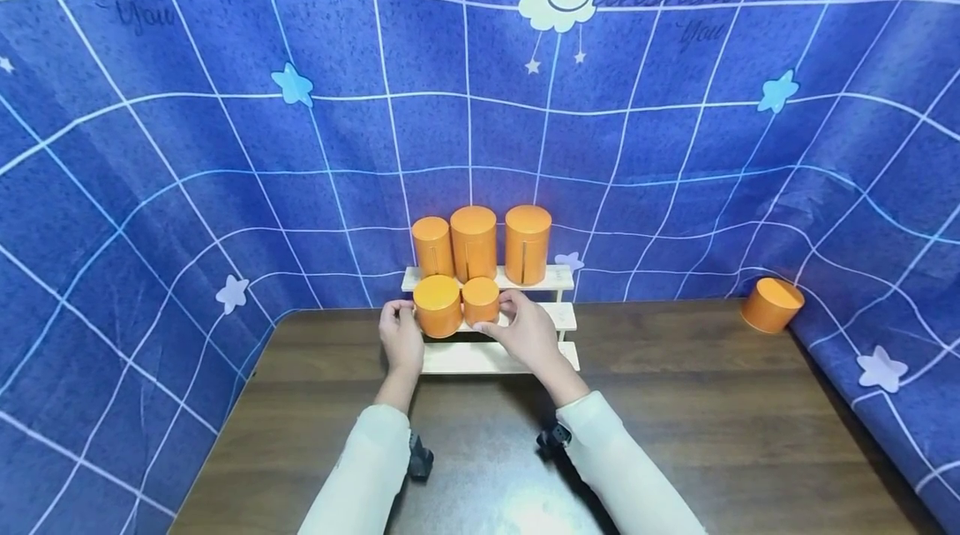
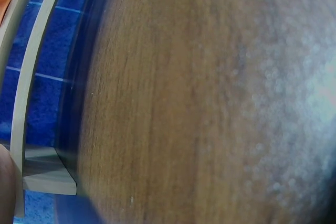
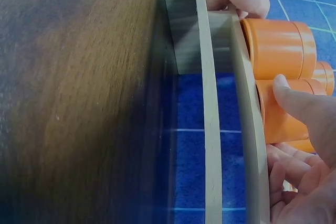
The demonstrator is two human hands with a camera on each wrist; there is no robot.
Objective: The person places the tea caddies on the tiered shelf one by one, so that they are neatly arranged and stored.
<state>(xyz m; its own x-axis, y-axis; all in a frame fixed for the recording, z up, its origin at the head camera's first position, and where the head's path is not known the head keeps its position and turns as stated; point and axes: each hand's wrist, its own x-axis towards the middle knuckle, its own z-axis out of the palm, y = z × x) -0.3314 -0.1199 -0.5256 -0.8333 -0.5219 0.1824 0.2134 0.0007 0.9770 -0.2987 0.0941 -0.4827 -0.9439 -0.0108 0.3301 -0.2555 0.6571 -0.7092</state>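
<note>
A pale wooden three-step stand [image 1: 498, 358] stands at the back of the table. On its middle step, a wider orange canister [image 1: 437, 314] sits beside a smaller orange canister [image 1: 480, 298]. My right hand [image 1: 525, 330] grips the smaller one, thumb on its front, as the right wrist view also shows; some fingers are partly hidden. At the stand's left end, my left hand [image 1: 402, 339] pinches the middle step's edge, close to the wider canister. Only a sliver of finger and the step boards [image 2: 23, 103] show in the left wrist view.
Three taller orange canisters, left [image 1: 432, 248], centre [image 1: 474, 245] and right [image 1: 528, 245], stand on the top step. Another short orange canister [image 1: 772, 307] sits at the table's far right. A blue gridded cloth [image 1: 645, 210] hangs behind the brown wooden table [image 1: 675, 402].
</note>
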